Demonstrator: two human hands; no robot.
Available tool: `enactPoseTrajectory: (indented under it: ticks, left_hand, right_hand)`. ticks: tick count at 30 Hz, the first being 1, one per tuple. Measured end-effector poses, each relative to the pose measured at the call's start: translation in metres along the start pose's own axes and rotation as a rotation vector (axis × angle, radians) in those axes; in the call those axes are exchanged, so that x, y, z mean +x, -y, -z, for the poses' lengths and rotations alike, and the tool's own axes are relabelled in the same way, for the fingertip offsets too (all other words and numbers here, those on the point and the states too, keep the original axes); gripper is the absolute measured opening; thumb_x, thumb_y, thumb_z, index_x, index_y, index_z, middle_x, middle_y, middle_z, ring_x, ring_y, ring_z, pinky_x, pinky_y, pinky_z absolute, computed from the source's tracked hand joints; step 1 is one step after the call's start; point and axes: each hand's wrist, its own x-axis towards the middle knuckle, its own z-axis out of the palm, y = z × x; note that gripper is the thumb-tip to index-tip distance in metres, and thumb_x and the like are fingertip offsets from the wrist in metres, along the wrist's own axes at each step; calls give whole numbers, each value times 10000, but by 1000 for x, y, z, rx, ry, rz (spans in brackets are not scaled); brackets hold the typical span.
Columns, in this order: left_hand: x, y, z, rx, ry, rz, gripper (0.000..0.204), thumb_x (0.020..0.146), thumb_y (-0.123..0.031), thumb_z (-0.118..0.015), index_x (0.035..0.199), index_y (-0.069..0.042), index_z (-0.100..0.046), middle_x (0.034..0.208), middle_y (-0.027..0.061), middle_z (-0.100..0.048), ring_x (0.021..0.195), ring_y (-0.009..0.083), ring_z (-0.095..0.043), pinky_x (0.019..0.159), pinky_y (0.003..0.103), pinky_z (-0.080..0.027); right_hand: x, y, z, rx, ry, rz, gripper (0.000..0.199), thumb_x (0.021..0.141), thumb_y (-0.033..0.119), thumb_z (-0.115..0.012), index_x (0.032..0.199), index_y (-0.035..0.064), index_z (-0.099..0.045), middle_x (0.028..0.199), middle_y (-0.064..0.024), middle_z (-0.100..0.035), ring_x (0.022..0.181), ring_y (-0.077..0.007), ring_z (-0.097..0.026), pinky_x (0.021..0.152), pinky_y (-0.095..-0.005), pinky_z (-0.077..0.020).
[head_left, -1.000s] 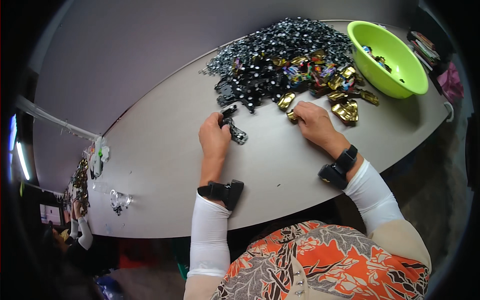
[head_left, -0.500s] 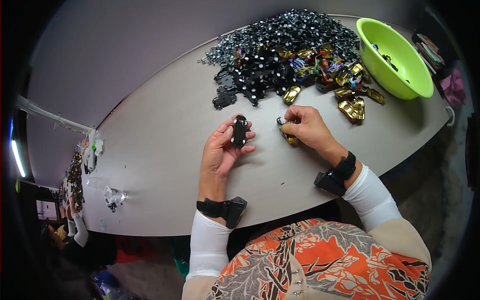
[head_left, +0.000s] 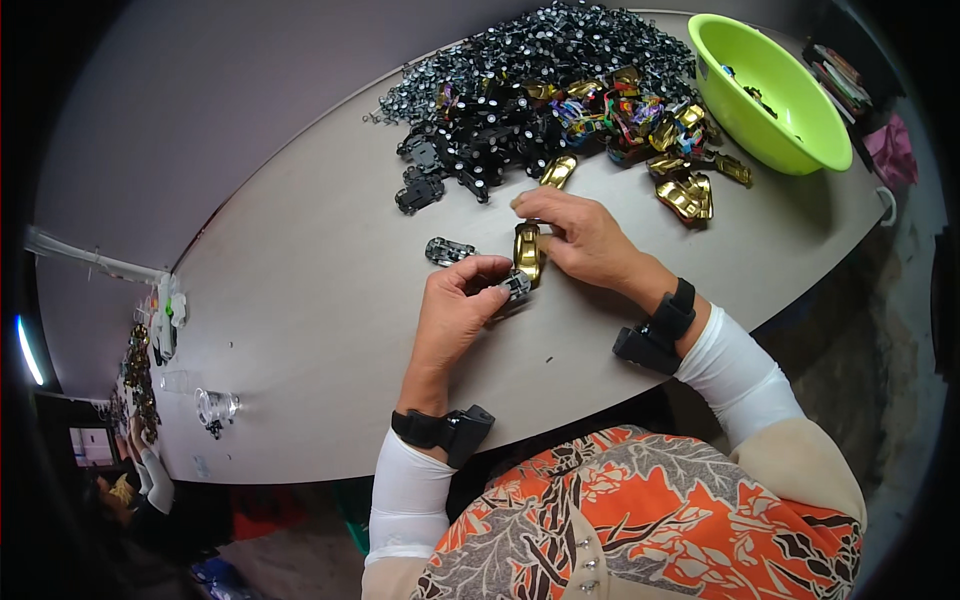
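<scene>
While the left hand (head_left: pixel 452 312) pinches a grey car base (head_left: pixel 517 285) in its grip, one end left free perhaps for handling, a gold car body (head_left: pixel 528 255) is at this hand's two o'clock. The right hand (head_left: pixel 592 238) partly hides the body, so I cannot tell whether it grasps. At the left hand's twelve o'clock, another base (head_left: pixel 449 251) lies conveniently near.
</scene>
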Motion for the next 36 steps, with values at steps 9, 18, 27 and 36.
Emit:
enactPoseTrajectory:
  ticks: [9, 18, 27, 36]
  left_hand:
    - [-1, -3, -1, 3, -71, -3, 262, 741, -14, -643, 1001, 17, -633, 739, 6, -614, 544, 35, -510, 450, 174, -406]
    - [1, -1, -1, -156, -12, 34, 257, 773, -48, -647, 1025, -4, -623, 743, 8, -602, 494, 30, -484, 377, 165, -371]
    - [3, 7, 5, -176, -119, -97, 202, 825, -39, -587, 1018, -38, -647, 744, -1, -598, 502, 20, -463, 401, 151, -362]
    - [2, 2, -1, -213, -37, 15, 294, 775, -9, -646, 1055, 28, -565, 745, 48, -602, 537, 81, -551, 448, 181, -455]
  right_hand:
    - [-2, -7, -1, -118, -1, -103, 190, 680, -22, -594, 868, 3, -583, 834, -120, -569, 723, -272, -578, 641, -332, -462]
    - [-5, 14, -6, -9, -290, -58, 149, 670, -48, -543, 809, 2, -525, 768, -118, -514, 673, -285, -545, 592, -334, -441]
    - [-17, 27, 0, 348, -5, -173, 320, 671, 61, -711, 957, 17, -573, 877, -22, -547, 588, -63, -451, 528, -217, -398]
    - [-17, 27, 0, 462, 252, -373, 180, 701, 62, -651, 859, 6, -586, 746, -23, -589, 649, -87, -509, 597, -239, -424]
